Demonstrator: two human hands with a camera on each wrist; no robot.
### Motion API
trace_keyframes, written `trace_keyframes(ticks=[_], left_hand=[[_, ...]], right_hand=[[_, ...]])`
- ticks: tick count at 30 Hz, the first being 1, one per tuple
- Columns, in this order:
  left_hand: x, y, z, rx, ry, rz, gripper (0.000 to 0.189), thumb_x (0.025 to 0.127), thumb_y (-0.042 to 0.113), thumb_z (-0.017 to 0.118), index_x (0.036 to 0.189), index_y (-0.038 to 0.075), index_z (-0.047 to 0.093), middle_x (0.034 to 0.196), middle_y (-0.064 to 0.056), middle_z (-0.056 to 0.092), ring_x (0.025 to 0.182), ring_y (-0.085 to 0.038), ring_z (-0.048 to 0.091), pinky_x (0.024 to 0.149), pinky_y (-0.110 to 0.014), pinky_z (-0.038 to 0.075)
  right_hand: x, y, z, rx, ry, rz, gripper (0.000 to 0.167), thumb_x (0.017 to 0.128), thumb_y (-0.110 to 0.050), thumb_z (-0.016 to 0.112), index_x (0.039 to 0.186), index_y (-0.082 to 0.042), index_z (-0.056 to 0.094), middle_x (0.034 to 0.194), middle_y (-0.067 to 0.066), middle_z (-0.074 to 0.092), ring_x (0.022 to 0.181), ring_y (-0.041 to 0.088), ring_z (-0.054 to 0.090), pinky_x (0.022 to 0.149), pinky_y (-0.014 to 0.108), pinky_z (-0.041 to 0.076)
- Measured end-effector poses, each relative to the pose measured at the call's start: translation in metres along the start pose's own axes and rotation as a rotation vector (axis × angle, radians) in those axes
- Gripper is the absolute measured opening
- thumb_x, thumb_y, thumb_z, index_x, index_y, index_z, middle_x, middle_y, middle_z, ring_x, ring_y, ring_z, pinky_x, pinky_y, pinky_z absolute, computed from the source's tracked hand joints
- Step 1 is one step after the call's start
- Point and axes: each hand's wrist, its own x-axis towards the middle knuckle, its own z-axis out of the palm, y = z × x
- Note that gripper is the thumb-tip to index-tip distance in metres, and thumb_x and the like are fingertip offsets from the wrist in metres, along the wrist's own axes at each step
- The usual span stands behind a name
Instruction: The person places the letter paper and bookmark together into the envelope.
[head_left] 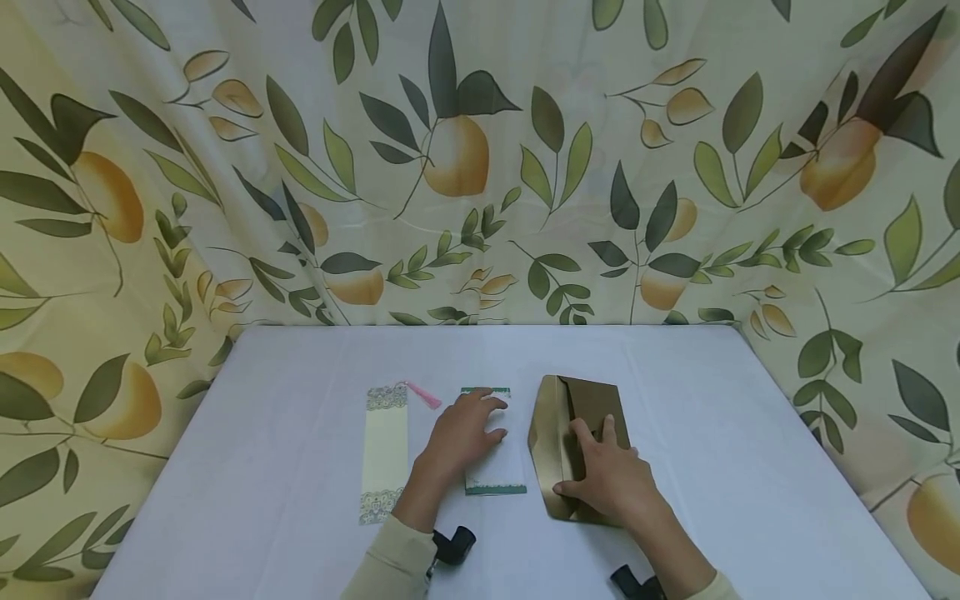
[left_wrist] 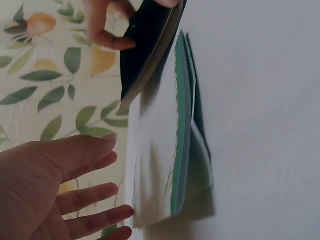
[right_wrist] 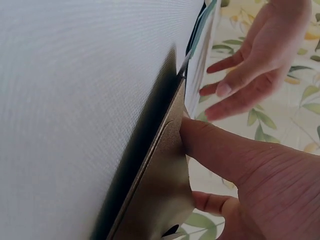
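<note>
My left hand [head_left: 467, 429] hovers over a white folded card with green borders [head_left: 495, 482], fingers spread and holding nothing. In the left wrist view the card [left_wrist: 160, 170] lies on the table, its layers slightly apart, with the left fingertips close to its edge. My right hand [head_left: 611, 475] rests on a gold-brown envelope [head_left: 553, 442] to the right of the card, and the envelope's flap is opened out to the left. In the right wrist view the thumb presses on the envelope [right_wrist: 162, 180], and another finger touches it lower down; the remaining fingertips are partly hidden.
Left of the card lies a long cream bookmark [head_left: 385, 450] with patterned ends and a pink tassel [head_left: 424, 395]. Everything lies on a white-covered table [head_left: 300, 375]. Behind the table hangs a fruit-and-leaf patterned curtain [head_left: 517, 225]. Black wrist cameras [head_left: 454, 547] sit near the cuffs.
</note>
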Motion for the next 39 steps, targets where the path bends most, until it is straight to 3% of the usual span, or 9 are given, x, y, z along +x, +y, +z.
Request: trace_keyframes(ticks=[10,17,19,24,27,31,39], left_hand=[[-0.005,-0.019,-0.015,-0.048,0.022,-0.064,0.041,0.090,0.019,0.082,0.129,0.011,0.072,0.141,-0.021,0.055,0.122,-0.040,0.057,0.090,-0.050,0.054],[-0.008,-0.028,-0.019,-0.114,-0.025,-0.142,0.042,0.092,0.017,0.079,0.133,0.011,0.070,0.108,-0.013,0.062,0.087,-0.023,0.056,0.071,-0.041,0.052],[-0.008,-0.029,-0.020,-0.126,-0.039,-0.167,0.043,0.092,0.017,0.079,0.133,0.012,0.069,0.110,-0.013,0.066,0.087,-0.024,0.059,0.074,-0.044,0.053],[-0.008,-0.024,-0.018,-0.125,-0.044,-0.216,0.051,0.091,0.022,0.080,0.138,0.013,0.066,0.127,-0.020,0.067,0.112,-0.035,0.064,0.083,-0.054,0.054],[-0.008,-0.016,-0.015,-0.124,-0.062,-0.248,0.060,0.085,0.022,0.085,0.140,0.013,0.063,0.120,-0.025,0.063,0.104,-0.038,0.062,0.075,-0.051,0.053],[-0.008,-0.004,-0.010,-0.117,-0.092,-0.271,0.066,0.076,0.018,0.091,0.134,0.013,0.059,0.105,-0.022,0.057,0.086,-0.032,0.055,0.062,-0.043,0.046],[-0.011,0.004,-0.007,-0.141,-0.095,-0.237,0.034,0.076,0.004,0.088,0.095,0.010,0.060,0.079,-0.006,0.060,0.066,-0.024,0.053,0.054,-0.036,0.040]], right_hand=[[-0.002,0.002,0.001,-0.016,0.010,-0.017,0.093,0.074,-0.051,0.091,0.145,-0.010,0.045,0.148,0.051,0.026,0.095,0.077,0.052,0.064,0.065,0.053],[-0.001,0.003,0.003,-0.020,0.010,-0.021,0.095,0.074,-0.052,0.091,0.146,-0.011,0.045,0.148,0.052,0.026,0.097,0.077,0.052,0.065,0.066,0.053],[-0.001,0.003,0.003,-0.022,0.012,-0.020,0.095,0.073,-0.052,0.091,0.146,-0.011,0.045,0.147,0.052,0.026,0.097,0.077,0.052,0.063,0.066,0.053],[-0.001,0.003,0.003,-0.027,0.025,-0.024,0.095,0.072,-0.052,0.092,0.145,-0.011,0.046,0.147,0.052,0.028,0.095,0.076,0.054,0.061,0.063,0.053],[-0.001,0.003,0.002,-0.026,0.031,-0.027,0.095,0.072,-0.052,0.092,0.145,-0.011,0.047,0.146,0.052,0.029,0.094,0.075,0.055,0.061,0.062,0.053],[-0.002,0.003,0.001,-0.020,0.031,-0.027,0.094,0.072,-0.051,0.092,0.144,-0.011,0.046,0.146,0.052,0.029,0.092,0.073,0.057,0.060,0.061,0.053],[-0.002,0.003,0.002,-0.021,0.025,-0.019,0.095,0.072,-0.052,0.091,0.145,-0.011,0.046,0.147,0.051,0.028,0.096,0.075,0.054,0.063,0.064,0.053]])
